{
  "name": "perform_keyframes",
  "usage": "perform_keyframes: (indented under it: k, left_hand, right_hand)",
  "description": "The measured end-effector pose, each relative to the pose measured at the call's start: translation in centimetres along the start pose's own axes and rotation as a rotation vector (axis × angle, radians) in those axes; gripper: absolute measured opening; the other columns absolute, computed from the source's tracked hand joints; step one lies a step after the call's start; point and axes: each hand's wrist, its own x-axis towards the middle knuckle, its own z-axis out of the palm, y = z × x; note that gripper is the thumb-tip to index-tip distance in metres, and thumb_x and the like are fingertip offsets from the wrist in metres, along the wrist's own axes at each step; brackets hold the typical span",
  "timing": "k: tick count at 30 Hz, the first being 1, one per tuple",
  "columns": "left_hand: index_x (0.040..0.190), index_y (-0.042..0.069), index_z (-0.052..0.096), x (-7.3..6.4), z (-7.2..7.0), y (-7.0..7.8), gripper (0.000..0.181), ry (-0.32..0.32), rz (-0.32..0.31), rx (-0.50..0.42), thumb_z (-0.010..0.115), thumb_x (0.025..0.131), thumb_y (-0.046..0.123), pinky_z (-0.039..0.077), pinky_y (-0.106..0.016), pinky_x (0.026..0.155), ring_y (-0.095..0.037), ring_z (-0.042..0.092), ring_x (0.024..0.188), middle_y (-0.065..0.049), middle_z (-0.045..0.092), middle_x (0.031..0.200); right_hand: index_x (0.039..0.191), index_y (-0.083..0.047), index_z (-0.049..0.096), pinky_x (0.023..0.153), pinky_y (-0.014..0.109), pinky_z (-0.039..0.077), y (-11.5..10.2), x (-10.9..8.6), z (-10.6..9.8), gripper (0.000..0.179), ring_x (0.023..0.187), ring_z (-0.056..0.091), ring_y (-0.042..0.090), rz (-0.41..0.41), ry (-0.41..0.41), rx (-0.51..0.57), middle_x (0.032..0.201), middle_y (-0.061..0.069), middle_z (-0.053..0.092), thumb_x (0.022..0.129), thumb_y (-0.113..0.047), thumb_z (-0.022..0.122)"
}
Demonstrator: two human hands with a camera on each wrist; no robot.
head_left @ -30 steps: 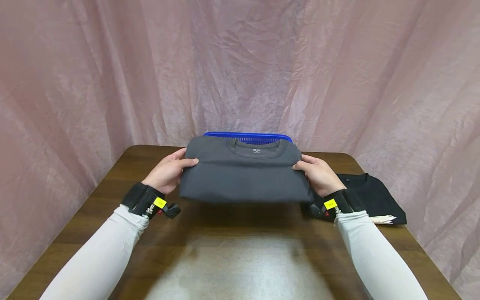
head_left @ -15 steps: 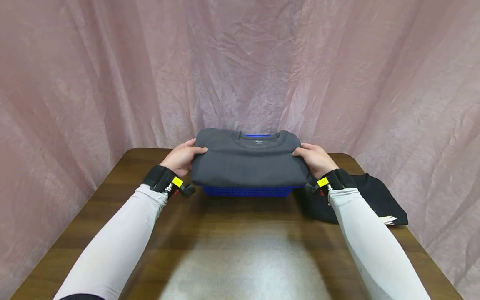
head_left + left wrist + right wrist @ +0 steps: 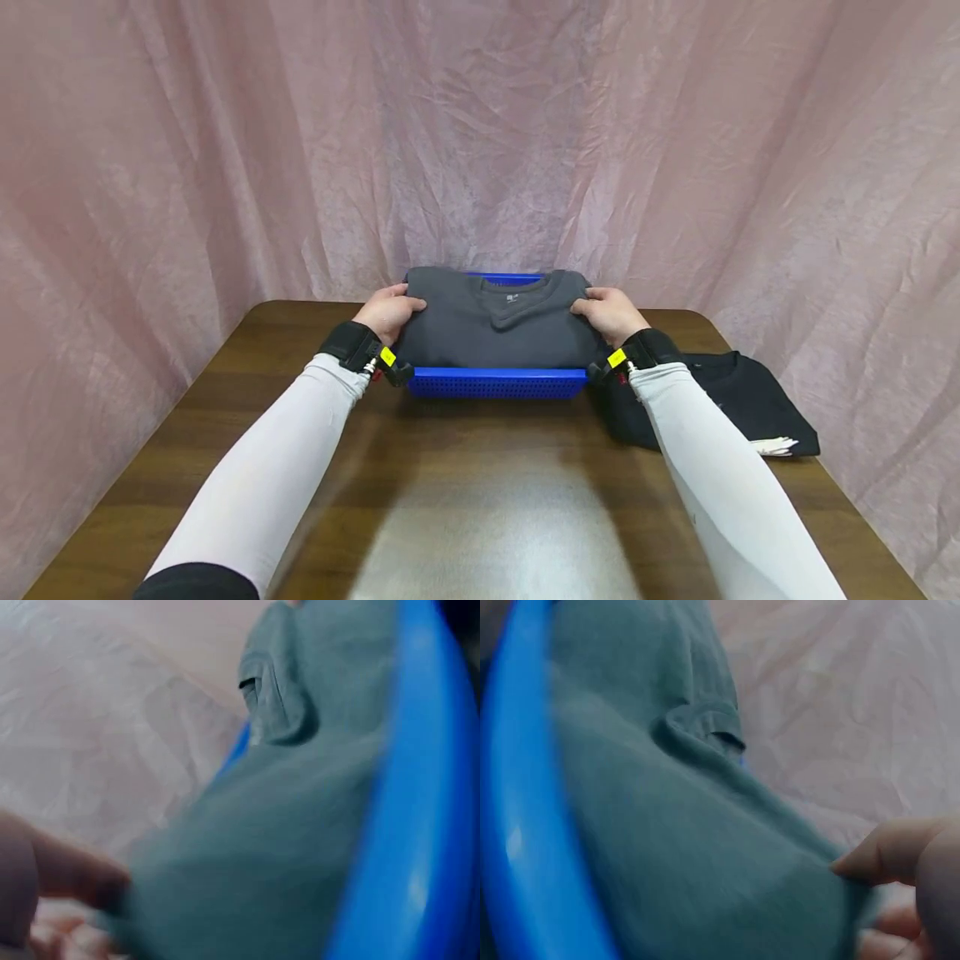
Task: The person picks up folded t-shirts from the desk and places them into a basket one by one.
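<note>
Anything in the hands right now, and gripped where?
The folded gray shirt: the left hand pinches its left side edge, the right hand its right side edge.

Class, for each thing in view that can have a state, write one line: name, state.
gray shirt: folded, held at both sides
blue basket: upright, partly covered
black shirt: folded, on the table
left hand: pinching the gray shirt
right hand: pinching the gray shirt
curtain: hanging in folds
</note>
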Motion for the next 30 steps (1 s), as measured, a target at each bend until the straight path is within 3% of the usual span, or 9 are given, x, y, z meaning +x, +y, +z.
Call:
perform_keyframes:
  k: [4,6,10,14,18,22,24,26,30]
  left_hand:
    - [0.162,-0.008,0.044,-1.6,-0.1,0.6,0.060,0.140,0.084,0.311,0.053,0.107,0.014,0.042,-0.051,0.128,-0.041,0.047,0.153,-0.028,0.045,0.169]
    - [0.155,-0.008,0.053,-2.4,-0.3,1.1,0.054,0.165,0.139,0.355,0.054,0.107,0.017,0.048,-0.050,0.123,-0.041,0.054,0.147,-0.029,0.054,0.160]
    - [0.147,-0.005,0.062,-3.5,-0.2,1.7,0.043,0.088,0.185,0.221,0.053,0.110,0.015,0.065,-0.038,0.099,-0.039,0.072,0.126,-0.030,0.067,0.145]
    - [0.148,-0.002,0.062,-4.6,0.3,1.3,0.040,-0.036,0.170,0.073,0.054,0.112,0.014,0.068,-0.028,0.084,-0.028,0.081,0.110,-0.027,0.071,0.139]
    - [0.146,-0.001,0.064,-5.6,1.4,0.3,0.038,-0.104,0.182,0.001,0.056,0.112,0.014,0.068,-0.028,0.083,-0.018,0.081,0.098,-0.017,0.079,0.124]
    - [0.144,-0.001,0.065,-6.6,3.0,-0.7,0.036,-0.150,0.183,-0.051,0.058,0.111,0.012,0.068,-0.030,0.082,-0.021,0.082,0.097,-0.009,0.081,0.113]
    - [0.142,-0.001,0.066,-7.1,4.0,-1.2,0.035,-0.178,0.184,-0.067,0.059,0.110,0.011,0.068,-0.031,0.081,-0.023,0.082,0.097,-0.010,0.081,0.112]
    - [0.141,-0.001,0.067,-7.7,5.0,-1.7,0.035,-0.213,0.187,-0.074,0.060,0.109,0.010,0.068,-0.032,0.082,-0.025,0.083,0.097,-0.019,0.080,0.117]
    - [0.141,-0.003,0.067,-8.6,7.3,-2.6,0.035,-0.297,0.193,-0.080,0.060,0.109,0.010,0.068,-0.032,0.081,-0.022,0.083,0.094,-0.030,0.076,0.126]
  right_hand:
    - [0.161,0.008,0.045,0.089,0.036,0.063,-0.6,-1.5,-0.2,0.064,0.105,0.073,0.030,-0.044,0.081,-0.233,0.143,0.030,0.067,0.106,-0.022,0.057]
    - [0.159,0.007,0.049,0.088,0.040,0.067,-1.1,-2.4,-0.7,0.061,0.100,0.078,0.034,-0.073,0.133,-0.256,0.139,0.030,0.070,0.106,-0.021,0.058]
    - [0.157,0.005,0.053,0.102,0.050,0.064,-1.4,-3.8,-1.8,0.056,0.115,0.077,0.041,-0.115,0.189,-0.208,0.144,0.031,0.069,0.108,-0.022,0.059]
    - [0.156,0.005,0.054,0.091,0.038,0.068,-0.8,-4.5,-2.5,0.055,0.105,0.078,0.029,-0.111,0.178,-0.113,0.142,0.030,0.069,0.108,-0.020,0.059]
    - [0.156,0.005,0.055,0.083,0.030,0.068,0.6,-5.1,-2.8,0.055,0.095,0.075,0.014,-0.110,0.174,-0.091,0.143,0.030,0.069,0.108,-0.021,0.060]
    - [0.155,0.005,0.055,0.082,0.030,0.068,2.3,-5.9,-2.9,0.055,0.104,0.078,0.027,-0.107,0.180,-0.090,0.142,0.029,0.070,0.109,-0.025,0.061]
    - [0.154,0.004,0.056,0.079,0.026,0.067,3.1,-6.4,-3.1,0.054,0.110,0.078,0.034,-0.115,0.191,-0.084,0.141,0.030,0.070,0.110,-0.027,0.061]
    - [0.153,0.004,0.057,0.076,0.022,0.065,3.9,-6.9,-3.3,0.054,0.111,0.078,0.036,-0.124,0.201,-0.074,0.140,0.030,0.070,0.110,-0.027,0.061]
    - [0.153,0.005,0.057,0.072,0.018,0.062,5.3,-7.8,-4.1,0.054,0.095,0.078,0.015,-0.131,0.218,-0.070,0.140,0.031,0.070,0.110,-0.029,0.060]
